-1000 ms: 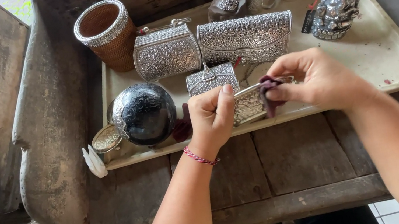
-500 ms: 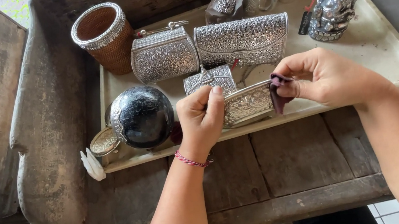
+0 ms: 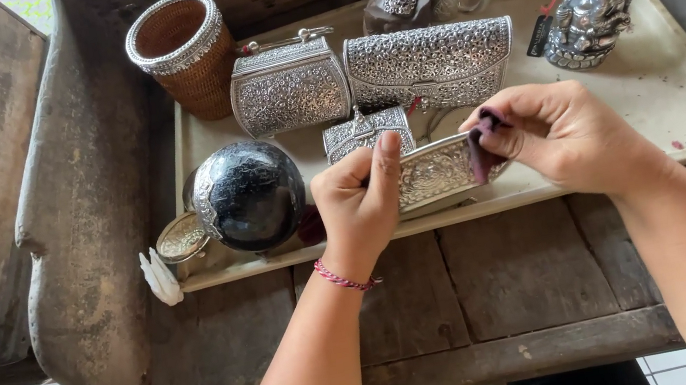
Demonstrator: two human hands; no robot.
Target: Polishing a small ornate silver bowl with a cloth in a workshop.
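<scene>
holding a small embossed silver case above the front edge of a cream tray, left hand has its fingers clamped on the near end. right hand pinches a dark cloth tight against the far end. judgement: short firm strokes along the relief, with the left grip steady, should work best. round dark silver-trimmed vessel sits just left; wooden surface below.
</scene>
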